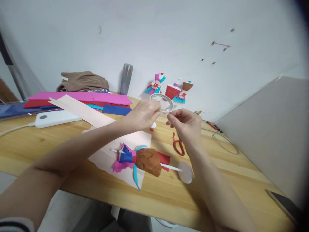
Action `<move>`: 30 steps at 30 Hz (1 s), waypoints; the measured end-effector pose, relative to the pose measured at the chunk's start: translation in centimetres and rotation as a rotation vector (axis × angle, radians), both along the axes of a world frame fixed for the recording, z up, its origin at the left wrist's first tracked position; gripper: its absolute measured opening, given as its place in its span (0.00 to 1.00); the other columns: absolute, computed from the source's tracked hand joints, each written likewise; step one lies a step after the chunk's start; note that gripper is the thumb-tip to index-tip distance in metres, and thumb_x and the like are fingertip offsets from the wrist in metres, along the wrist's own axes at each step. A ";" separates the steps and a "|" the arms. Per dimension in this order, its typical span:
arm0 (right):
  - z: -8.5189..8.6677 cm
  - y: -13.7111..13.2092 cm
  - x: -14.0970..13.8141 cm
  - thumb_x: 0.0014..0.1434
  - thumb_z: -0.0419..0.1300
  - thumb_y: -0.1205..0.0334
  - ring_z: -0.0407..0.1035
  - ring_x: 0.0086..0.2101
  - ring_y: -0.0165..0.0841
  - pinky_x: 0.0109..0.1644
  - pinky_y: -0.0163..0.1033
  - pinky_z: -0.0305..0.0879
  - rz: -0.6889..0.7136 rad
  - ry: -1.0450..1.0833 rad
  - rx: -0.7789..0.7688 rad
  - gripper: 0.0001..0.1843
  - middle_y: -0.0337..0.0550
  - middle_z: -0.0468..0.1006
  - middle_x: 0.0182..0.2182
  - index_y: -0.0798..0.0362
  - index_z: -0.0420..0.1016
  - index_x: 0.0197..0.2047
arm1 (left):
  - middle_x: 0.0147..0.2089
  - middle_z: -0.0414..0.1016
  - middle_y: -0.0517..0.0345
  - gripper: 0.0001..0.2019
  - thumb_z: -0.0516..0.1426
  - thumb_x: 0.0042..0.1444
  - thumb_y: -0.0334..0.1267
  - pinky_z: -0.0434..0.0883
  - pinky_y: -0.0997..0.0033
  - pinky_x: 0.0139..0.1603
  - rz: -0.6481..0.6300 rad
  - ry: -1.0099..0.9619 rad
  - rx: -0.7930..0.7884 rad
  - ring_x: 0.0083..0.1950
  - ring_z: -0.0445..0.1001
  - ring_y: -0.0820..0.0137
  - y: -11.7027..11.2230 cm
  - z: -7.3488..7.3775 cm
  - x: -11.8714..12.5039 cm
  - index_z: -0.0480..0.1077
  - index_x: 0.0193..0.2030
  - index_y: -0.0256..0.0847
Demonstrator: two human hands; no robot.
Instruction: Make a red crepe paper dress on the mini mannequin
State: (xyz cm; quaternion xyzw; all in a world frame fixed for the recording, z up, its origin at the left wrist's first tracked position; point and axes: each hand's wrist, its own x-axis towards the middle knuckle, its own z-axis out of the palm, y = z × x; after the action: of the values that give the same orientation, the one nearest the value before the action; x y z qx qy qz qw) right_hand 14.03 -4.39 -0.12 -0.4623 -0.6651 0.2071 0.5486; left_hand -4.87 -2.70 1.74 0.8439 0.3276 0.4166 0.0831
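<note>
The left hand [147, 112], at the centre of the frame, is closed around a pale, ring-shaped roll of tape [171, 103], which projects above and to the right of its knuckles. The right hand [187, 124], right of centre, has thumb and fingers nearly together just beside the roll's lower right edge; whether they grip anything cannot be told. A paper-dressed figure with a brown crinkled skirt [148, 161] lies lower centre, below both hands. Red-handled scissors [174, 147] lie beside the right wrist.

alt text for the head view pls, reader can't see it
A person's left hand grips a pale ring-shaped roll, right hand close beside it. Below, a colourfully dressed figure lies partly on pale pink paper on a wooden table.
</note>
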 end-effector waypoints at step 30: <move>-2.9 4.4 11.0 0.49 0.69 0.52 0.74 0.19 0.37 0.24 0.40 0.71 -0.121 -0.676 -0.851 0.16 0.48 0.78 0.18 0.54 0.72 0.21 | 0.31 0.76 0.53 0.08 0.56 0.61 0.23 0.73 0.73 0.50 -0.250 -0.720 -0.874 0.32 0.74 0.80 2.7 3.6 -6.1 0.68 0.29 0.28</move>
State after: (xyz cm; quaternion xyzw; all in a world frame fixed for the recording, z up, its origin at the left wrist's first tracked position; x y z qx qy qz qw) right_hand 25.02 -0.03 -2.97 -0.7215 -0.6343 0.2658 0.0795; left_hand -10.98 0.04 5.37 0.5685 0.3183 0.4906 0.5786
